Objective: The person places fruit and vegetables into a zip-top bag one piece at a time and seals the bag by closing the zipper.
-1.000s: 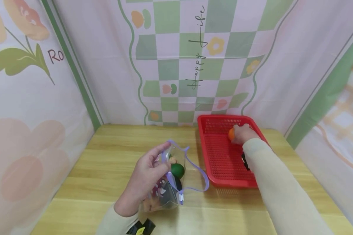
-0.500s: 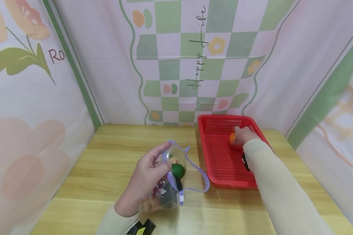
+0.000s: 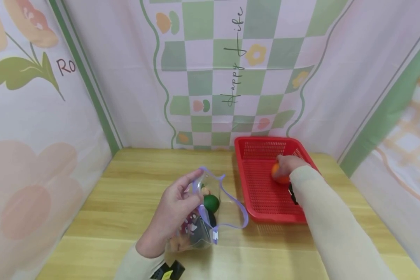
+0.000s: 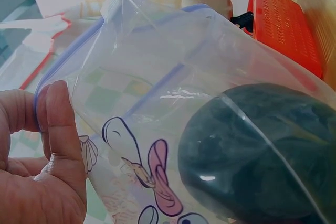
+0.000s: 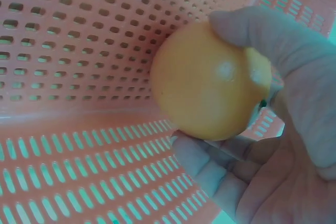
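My left hand [image 3: 175, 206] pinches the purple-edged rim of a clear zip bag [image 4: 152, 51], whose mouth gapes toward the basket. Inside the bag lie a green round fruit [image 3: 211, 203], a large dark round thing [image 4: 252, 150] and other items partly covered by the bag's printed pattern. Over in the red plastic basket [image 3: 244, 186], my right hand [image 3: 290, 166] grips an orange [image 5: 202, 85], thumb on top and fingers beneath. In the right wrist view the orange is close to the basket's slotted wall; whether it touches cannot be told.
The bag and basket stand on a wooden table [image 3: 133, 186], the basket at the back right. A patterned curtain [image 3: 203, 81] hangs behind the table. My right sleeve [image 3: 332, 221] crosses the basket's right rim.
My right hand has moved the orange a little toward me inside the basket. The left hand and the bag stay where they were.
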The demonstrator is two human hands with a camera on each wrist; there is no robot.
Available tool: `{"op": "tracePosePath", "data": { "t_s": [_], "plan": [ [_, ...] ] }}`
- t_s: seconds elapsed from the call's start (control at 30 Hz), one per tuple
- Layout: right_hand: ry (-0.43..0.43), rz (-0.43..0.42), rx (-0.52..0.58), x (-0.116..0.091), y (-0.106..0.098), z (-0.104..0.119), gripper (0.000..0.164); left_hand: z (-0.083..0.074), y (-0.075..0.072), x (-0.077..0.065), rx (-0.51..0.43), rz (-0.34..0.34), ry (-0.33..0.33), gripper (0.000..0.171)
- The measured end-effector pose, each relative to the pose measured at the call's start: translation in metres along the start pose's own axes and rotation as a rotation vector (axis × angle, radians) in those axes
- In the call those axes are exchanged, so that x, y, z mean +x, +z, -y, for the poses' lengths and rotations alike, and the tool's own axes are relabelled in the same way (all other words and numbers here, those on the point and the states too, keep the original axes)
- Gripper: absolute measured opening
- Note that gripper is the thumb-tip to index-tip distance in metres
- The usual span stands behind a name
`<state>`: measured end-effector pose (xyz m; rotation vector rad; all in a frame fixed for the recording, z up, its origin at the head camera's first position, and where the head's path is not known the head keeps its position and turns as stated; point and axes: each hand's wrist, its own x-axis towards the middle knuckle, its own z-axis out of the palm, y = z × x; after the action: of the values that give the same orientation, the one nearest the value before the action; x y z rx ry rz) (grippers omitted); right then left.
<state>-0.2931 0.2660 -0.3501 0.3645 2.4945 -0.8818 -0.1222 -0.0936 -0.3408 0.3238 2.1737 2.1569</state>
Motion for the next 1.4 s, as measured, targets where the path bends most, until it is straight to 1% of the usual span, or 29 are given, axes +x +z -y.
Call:
{"op": "tracePosePath", "data": {
  "t_s": [0.07,0.13,0.17,0.2,0.27,0.3,0.4,0.5,0.53,0.63,0.77,0.9,1.03,1.1,1.2,1.3,1.4],
  "plan": [
    [-0.001,-0.011,-0.018,0.004,-0.001,0.0,0.117,0.0,0.0,0.0,0.0,0.002,-0.001,0.056],
    [-0.033,-0.018,-0.085,0.011,-0.002,0.001,0.116,0.0,0.0,0.0,0.001,0.004,0.0,0.056],
    [-0.057,-0.024,-0.137,0.015,-0.002,0.002,0.114,0.001,-0.001,0.0,0.003,0.004,0.0,0.056],
    [-0.095,-0.034,-0.218,0.019,-0.003,0.004,0.111,0.001,-0.001,0.0,0.003,0.005,0.0,0.056],
    [-0.18,-0.071,-0.366,0.026,-0.003,0.009,0.102,0.001,-0.001,0.0,0.002,0.004,-0.002,0.056],
    [-0.23,-0.088,-0.422,0.028,-0.003,0.012,0.096,0.001,-0.001,0.0,0.0,0.003,-0.004,0.056],
    [-0.331,-0.149,-0.487,0.026,-0.001,0.023,0.084,0.001,-0.001,0.0,0.001,-0.005,-0.011,0.055],
    [-0.412,-0.197,-0.502,0.018,0.003,0.034,0.077,0.001,-0.001,0.001,0.001,-0.003,-0.01,0.055],
    [-0.437,-0.211,-0.506,0.014,0.004,0.038,0.077,0.001,-0.001,0.001,0.003,-0.002,-0.008,0.055],
    [-0.523,-0.254,-0.53,0.001,0.007,0.049,0.072,0.001,0.0,0.001,0.006,0.003,-0.002,0.055],
    [-0.647,-0.306,-0.522,-0.022,0.011,0.066,0.068,0.001,0.0,0.001,0.012,0.002,-0.002,0.055],
    [-0.732,-0.336,-0.466,-0.054,0.018,0.083,0.065,0.001,0.0,0.001,0.009,0.003,-0.003,0.055],
    [-0.807,-0.347,-0.403,-0.092,0.028,0.095,0.066,0.001,0.0,0.001,0.006,0.002,-0.006,0.054],
    [-0.863,-0.357,-0.391,-0.108,0.034,0.099,0.068,0.0,0.0,0.001,0.005,0.002,-0.009,0.055],
    [-0.95,-0.384,-0.404,-0.128,0.043,0.102,0.068,0.0,0.001,0.001,0.006,0.001,-0.012,0.054],
    [-1.026,-0.409,-0.428,-0.144,0.052,0.101,0.068,0.0,0.001,0.001,0.012,0.001,-0.01,0.054],
    [-1.095,-0.42,-0.443,-0.156,0.062,0.099,0.072,0.0,0.001,0.001,0.024,0.008,0.003,0.053]
  ]
}}
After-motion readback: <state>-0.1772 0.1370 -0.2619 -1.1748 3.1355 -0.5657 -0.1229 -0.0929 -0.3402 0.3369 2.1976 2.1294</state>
